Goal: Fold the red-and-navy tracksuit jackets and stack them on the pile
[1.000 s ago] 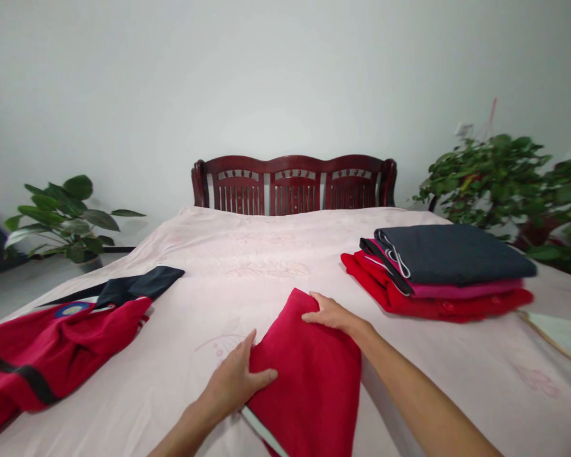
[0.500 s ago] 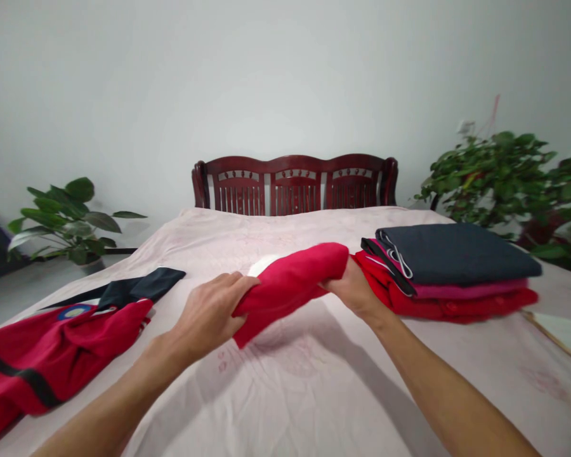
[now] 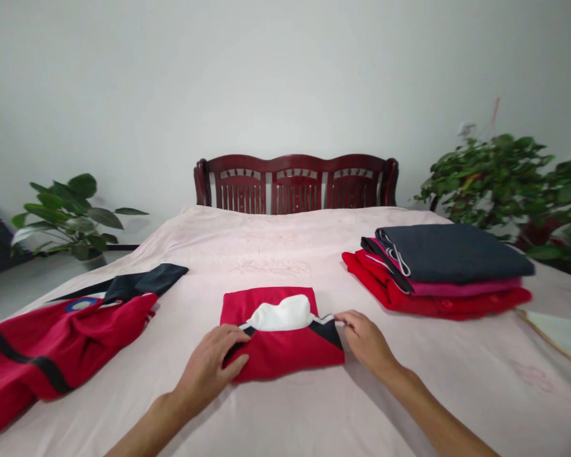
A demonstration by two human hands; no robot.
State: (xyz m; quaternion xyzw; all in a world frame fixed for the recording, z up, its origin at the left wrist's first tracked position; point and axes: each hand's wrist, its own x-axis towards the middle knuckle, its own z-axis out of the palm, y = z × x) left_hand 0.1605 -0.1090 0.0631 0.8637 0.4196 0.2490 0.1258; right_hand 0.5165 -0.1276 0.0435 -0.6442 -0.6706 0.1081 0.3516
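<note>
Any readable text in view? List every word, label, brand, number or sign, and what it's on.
Readable text: none.
Round blue badge on the dark-striped red garment, image left: any lettering too small and blurred to read.
Folded red garment, centre: no text visible.
Folded clothes stack, image right: no text visible.

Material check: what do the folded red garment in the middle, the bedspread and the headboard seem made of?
Garment: probably knit or woven cloth, matte, judging by its soft, shine-free folds. Bedspread: likely thin fabric, matte, with fine wrinkles. Headboard: apparently wood, varnished dark red-brown, from its slatted shape and faint gloss.
</note>
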